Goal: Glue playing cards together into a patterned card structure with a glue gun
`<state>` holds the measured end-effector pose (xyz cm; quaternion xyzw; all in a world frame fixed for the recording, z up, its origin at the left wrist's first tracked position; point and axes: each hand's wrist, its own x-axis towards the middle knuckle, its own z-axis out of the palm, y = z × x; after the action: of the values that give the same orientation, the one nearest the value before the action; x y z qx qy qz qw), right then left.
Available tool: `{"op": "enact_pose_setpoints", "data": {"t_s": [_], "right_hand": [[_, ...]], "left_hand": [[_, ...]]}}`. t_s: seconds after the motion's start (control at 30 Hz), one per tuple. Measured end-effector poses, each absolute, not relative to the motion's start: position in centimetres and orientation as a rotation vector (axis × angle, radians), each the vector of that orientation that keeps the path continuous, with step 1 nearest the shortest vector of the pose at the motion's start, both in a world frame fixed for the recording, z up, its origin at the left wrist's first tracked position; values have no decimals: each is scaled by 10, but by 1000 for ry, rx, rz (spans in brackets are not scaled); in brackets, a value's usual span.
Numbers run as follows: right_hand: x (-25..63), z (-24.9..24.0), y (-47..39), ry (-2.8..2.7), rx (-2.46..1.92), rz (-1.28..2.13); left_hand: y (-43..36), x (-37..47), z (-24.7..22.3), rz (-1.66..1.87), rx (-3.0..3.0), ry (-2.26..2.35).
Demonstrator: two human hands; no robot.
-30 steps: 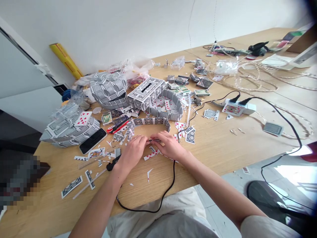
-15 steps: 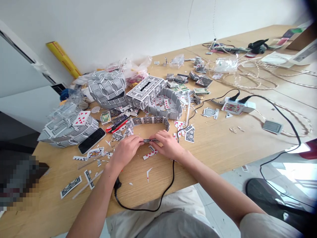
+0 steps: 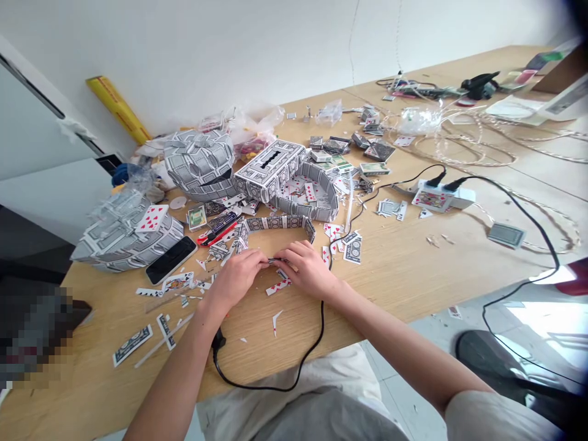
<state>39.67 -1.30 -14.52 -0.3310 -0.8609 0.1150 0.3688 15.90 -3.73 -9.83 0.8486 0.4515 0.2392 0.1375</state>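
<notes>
Both hands' fingers pinch a small card strip (image 3: pixel 277 261), hemmed by card scraps (image 3: pixel 278 286), a curved card band (image 3: pixel 278 224) and a black cable (image 3: pixel 316 331).

No legible words or brands, red heart pips on a playing card (image 3: pixel 153 218) atop a card-built model (image 3: pixel 124 242), lettering elsewhere too small to read

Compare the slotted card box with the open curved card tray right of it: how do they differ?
The slotted box is closed on top, with a dark slit; the curved tray is open-topped. The slotted box is straight-edged; the curved tray's wall is rounded. The tray holds loose red-pip cards; the box's contents are hidden. Both are clad in grey card backs and touch.
</notes>
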Motion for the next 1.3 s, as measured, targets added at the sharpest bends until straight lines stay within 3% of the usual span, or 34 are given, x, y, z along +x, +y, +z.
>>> {"op": "enact_pose_setpoints", "data": {"t_s": [1.3], "right_hand": [[394, -144, -17, -2198, -890, 329]], "left_hand": [[-36, 161, -94, 721, 2295, 1369]]}}
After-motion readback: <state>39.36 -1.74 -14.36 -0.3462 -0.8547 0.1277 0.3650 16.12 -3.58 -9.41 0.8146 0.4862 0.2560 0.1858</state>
